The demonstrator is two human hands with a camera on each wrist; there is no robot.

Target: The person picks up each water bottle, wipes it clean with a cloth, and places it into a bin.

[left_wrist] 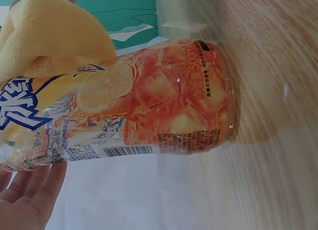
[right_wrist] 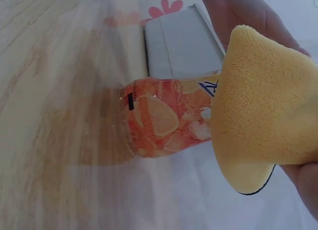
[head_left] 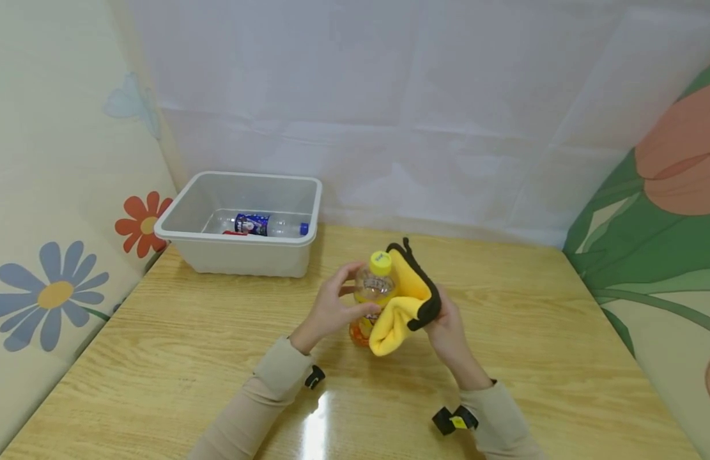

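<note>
A clear plastic drink bottle (head_left: 374,287) with a yellow cap and an orange, lemon-printed label stands upright over the wooden table. My left hand (head_left: 337,306) grips its upper part from the left, the thumb across the front. In my right hand (head_left: 448,326) is a yellow cloth (head_left: 397,319) with a black edge, held against the bottle's right side. Seen from the right wrist, the cloth (right_wrist: 268,106) covers the bottle's upper half, while the label's lower part (right_wrist: 171,118) shows. The right fingers are mostly hidden behind the cloth.
A light grey plastic bin (head_left: 245,255) stands at the back left of the table (head_left: 533,332). Inside lies a clear bottle (head_left: 282,227) with a blue cap and blue label, beside something red (head_left: 235,233). A white sheet (head_left: 447,128) hangs behind the table.
</note>
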